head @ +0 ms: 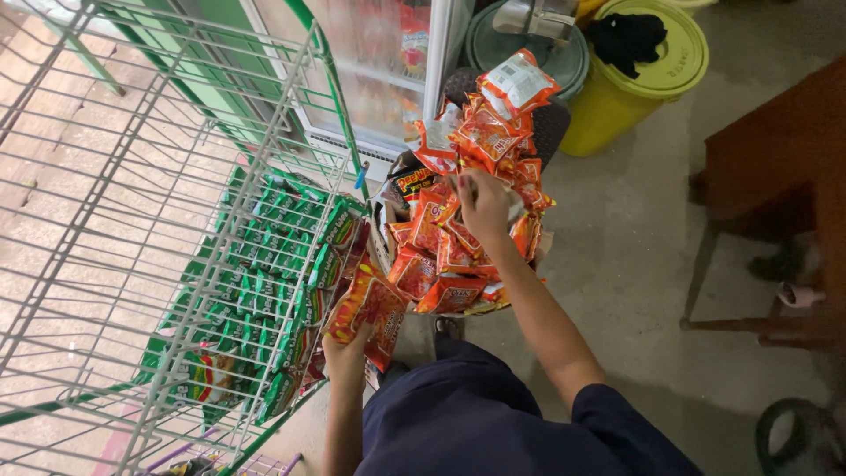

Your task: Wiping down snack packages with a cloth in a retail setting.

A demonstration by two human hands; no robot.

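My left hand (345, 356) grips the lower edge of an orange-red snack packet (372, 310) beside the wire rack. My right hand (483, 201) is raised over a cardboard box (381, 231) heaped with orange snack packets (445, 256), its fingers closed on packets from a bunch (493, 123) that sticks up above the heap. Rows of green snack packets (264, 282) lie on the lower shelf of the wire rack (159, 176).
A glass-door drinks fridge (388, 79) stands behind the box. A yellow lidded bin (643, 70) with a black cloth on top sits at the back right. A brown wooden bench (775, 176) stands at the right on the concrete floor.
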